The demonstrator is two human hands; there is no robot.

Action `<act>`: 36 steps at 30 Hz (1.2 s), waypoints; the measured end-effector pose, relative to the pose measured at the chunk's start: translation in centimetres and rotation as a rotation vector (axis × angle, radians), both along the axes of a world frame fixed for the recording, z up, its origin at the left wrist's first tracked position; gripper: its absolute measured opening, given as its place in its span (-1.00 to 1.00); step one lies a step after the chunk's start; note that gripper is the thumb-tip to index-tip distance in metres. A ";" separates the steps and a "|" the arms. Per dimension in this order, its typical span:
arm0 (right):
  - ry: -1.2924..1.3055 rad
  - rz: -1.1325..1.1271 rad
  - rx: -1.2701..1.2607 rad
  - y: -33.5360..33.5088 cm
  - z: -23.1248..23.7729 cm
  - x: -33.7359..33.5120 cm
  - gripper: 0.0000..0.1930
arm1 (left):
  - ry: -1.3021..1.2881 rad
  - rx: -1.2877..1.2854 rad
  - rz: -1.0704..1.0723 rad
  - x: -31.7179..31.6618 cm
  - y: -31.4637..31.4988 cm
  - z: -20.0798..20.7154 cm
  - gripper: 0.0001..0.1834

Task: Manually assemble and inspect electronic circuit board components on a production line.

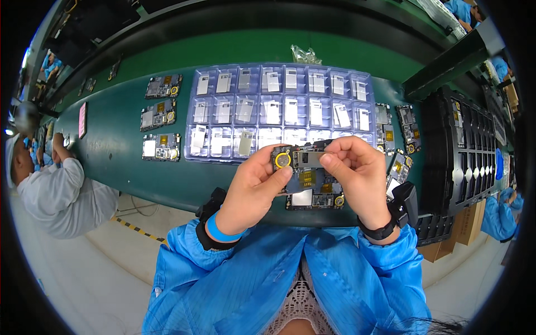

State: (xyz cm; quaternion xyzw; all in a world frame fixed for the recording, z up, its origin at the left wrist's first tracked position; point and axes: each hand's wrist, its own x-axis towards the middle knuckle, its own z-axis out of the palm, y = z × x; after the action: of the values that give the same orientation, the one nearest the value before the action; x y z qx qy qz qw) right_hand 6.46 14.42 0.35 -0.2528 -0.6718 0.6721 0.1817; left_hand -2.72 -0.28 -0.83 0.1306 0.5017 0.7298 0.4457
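Observation:
My left hand (251, 187) grips a dark circuit board (307, 180) by its left end, thumb beside a round part with a yellow ring. My right hand (360, 174) pinches the right end of a thin grey metal plate (306, 159) with a small cutout. The plate lies over the upper part of the board; whether it is seated or just resting there I cannot tell. Below the hands, another circuit board (301, 200) lies on the table, partly covered. Just beyond them sits a clear compartment tray (212, 160) with similar metal plates (291, 110) in its cells.
Several circuit boards (161, 147) lie left of the tray, and more boards (409, 127) lie to its right. A black slotted rack (460, 153) stands at the far right. Behind the tray is a crumpled clear bag (305, 54). A person (64, 181) in pale clothing sits at left.

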 end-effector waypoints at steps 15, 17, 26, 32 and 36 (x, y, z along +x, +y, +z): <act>-0.042 0.008 -0.039 -0.1 -0.1 -0.4 -0.90 | 0.066 0.007 -0.050 -0.2 0.0 -0.2 -0.65; -0.044 0.008 -0.034 -0.2 -0.1 -0.5 -0.90 | 0.057 0.004 -0.057 -0.2 0.0 -0.2 -0.65; -0.086 -0.055 0.163 -0.8 0.0 -0.4 -0.90 | 0.102 -0.066 -0.047 0.1 0.0 -0.1 -0.68; -0.050 -0.023 0.153 -0.2 -0.4 -0.2 -0.92 | 0.084 -0.017 -0.014 0.3 0.0 0.2 -0.68; -0.034 0.009 -0.051 0.0 -0.3 0.0 -0.94 | 0.080 -0.015 -0.029 0.3 0.1 0.2 -0.68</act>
State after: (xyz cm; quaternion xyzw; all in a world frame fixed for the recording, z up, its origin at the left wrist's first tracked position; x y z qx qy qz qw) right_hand 6.47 14.45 0.04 -0.2656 -0.6587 0.6853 0.1611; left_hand -2.42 -0.22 -0.65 0.1635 0.5228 0.7135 0.4369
